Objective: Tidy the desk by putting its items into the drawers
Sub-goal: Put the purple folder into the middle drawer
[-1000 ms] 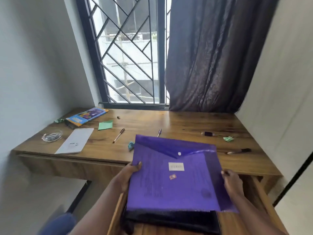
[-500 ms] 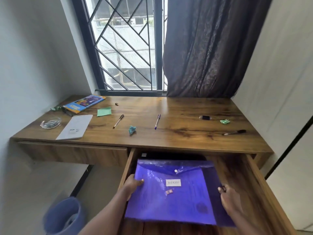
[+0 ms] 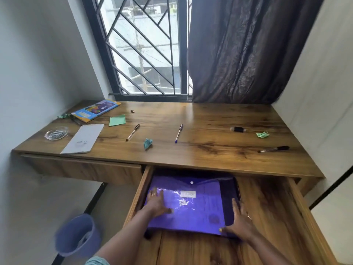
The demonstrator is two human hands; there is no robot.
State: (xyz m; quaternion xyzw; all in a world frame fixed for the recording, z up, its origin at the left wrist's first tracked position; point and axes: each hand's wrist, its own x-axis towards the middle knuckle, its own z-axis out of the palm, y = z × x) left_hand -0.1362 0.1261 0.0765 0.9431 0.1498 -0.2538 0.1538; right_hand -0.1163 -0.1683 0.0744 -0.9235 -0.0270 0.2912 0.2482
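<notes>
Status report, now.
Both hands flat: left hand, right hand pressing purple folder down in open drawer. Pens, notepad remain on desk. Nothing obstructing.

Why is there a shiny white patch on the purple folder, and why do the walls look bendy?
Head view: window daylight glares off the glossy folder between the left hand and right hand; the wide-angle lens bows the walls and the desk edges; the bin is blurred.

On the surface (image 3: pixel 210 119): three pens (image 3: pixel 133 132) (image 3: pixel 179 133) (image 3: pixel 273 149), three crumpled green paper bits (image 3: pixel 148 143) (image 3: pixel 262 134) (image 3: pixel 63 116), one green sticky pad (image 3: pixel 117 120), one notepad (image 3: pixel 83 138), one colourful book (image 3: pixel 96 110), one glass dish (image 3: pixel 56 133), one small black cylinder (image 3: pixel 237 129). One purple folder (image 3: pixel 198 211) in one open drawer (image 3: pixel 271 217). One blue bin (image 3: pixel 78 235) on floor.
</notes>
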